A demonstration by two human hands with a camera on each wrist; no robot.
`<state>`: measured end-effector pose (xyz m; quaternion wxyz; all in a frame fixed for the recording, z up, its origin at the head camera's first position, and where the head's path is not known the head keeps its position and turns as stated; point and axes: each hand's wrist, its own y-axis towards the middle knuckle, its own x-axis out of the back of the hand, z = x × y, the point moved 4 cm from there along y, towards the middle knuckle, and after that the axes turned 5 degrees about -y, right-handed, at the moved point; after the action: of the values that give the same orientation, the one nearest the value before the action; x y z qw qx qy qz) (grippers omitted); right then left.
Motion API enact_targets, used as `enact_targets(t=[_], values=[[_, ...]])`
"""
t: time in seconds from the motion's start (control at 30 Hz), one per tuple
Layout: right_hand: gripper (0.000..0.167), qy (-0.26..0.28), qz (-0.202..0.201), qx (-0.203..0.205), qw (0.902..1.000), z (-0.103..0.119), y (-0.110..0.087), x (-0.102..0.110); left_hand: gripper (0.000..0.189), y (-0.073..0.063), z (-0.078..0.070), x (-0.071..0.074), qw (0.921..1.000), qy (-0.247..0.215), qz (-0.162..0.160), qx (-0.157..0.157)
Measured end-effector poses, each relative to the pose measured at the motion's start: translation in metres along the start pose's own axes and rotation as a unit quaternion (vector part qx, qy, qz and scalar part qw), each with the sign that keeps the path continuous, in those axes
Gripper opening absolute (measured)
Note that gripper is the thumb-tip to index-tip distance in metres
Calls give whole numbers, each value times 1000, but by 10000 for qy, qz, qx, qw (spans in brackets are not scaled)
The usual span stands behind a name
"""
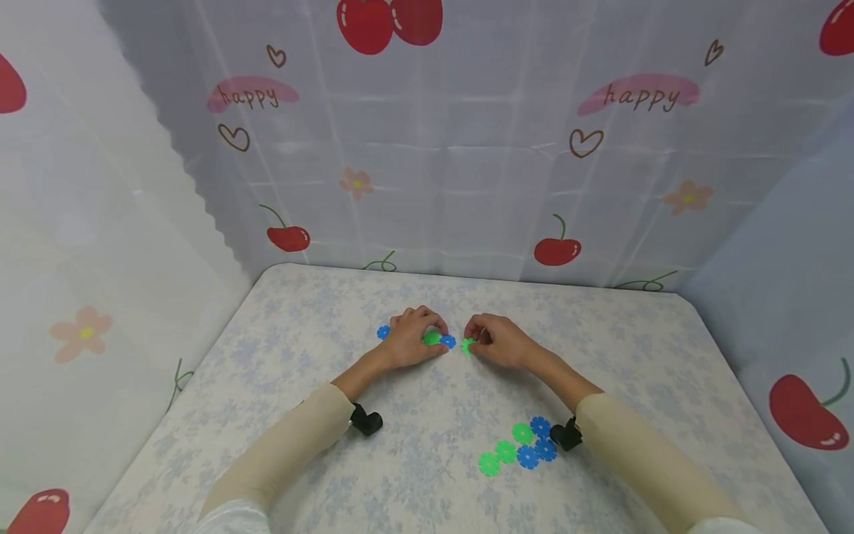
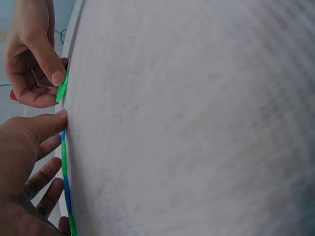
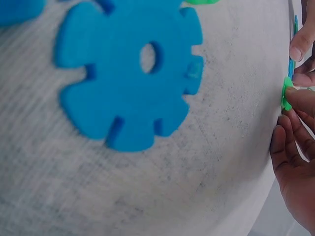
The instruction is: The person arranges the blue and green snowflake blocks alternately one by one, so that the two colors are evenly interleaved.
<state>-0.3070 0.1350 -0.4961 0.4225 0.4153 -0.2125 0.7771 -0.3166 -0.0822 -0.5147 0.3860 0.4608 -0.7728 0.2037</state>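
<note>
My left hand (image 1: pixel 410 340) lies over a row of notched plastic flower discs that alternate blue and green. Its thumb and a finger pinch the blue disc (image 1: pixel 448 341) at the right end. A green disc (image 1: pixel 432 337) joins that one, and another blue disc (image 1: pixel 383 332) sticks out past the hand on the left. In the left wrist view the row shows edge-on, with a green disc (image 2: pixel 64 157) beside the blue one; the left hand partly hides the row. Just to the right, my right hand (image 1: pixel 503 341) pinches a single green disc (image 1: pixel 468 346), a small gap away from the row.
Several loose discs lie nearer me at the right, among them a green disc (image 1: pixel 489 464) and a blue disc (image 1: pixel 528 457), close to the right wrist's black camera (image 1: pixel 565 434). A pale floral cloth (image 1: pixel 400 467) covers the table. Printed curtains (image 1: pixel 434 163) stand behind and at both sides.
</note>
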Motion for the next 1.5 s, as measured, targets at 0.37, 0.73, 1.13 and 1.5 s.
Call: enact_targets(t=[0.37,0.73,1.13,1.5], values=[[24,-106,-155,50,9998,2,2,-2,24,0,-1,-1,10000,22,9,13],[20,-256,-151,181,9994,6,3,-3,23,0,-2,1,9999,78,25,58],[20,-226,-204,207,9993,4,4,-5,24,0,-3,0,9999,109,27,48],[21,-289,-192,183,9992,4,3,-7,23,0,-4,0,9999,70,39,63]])
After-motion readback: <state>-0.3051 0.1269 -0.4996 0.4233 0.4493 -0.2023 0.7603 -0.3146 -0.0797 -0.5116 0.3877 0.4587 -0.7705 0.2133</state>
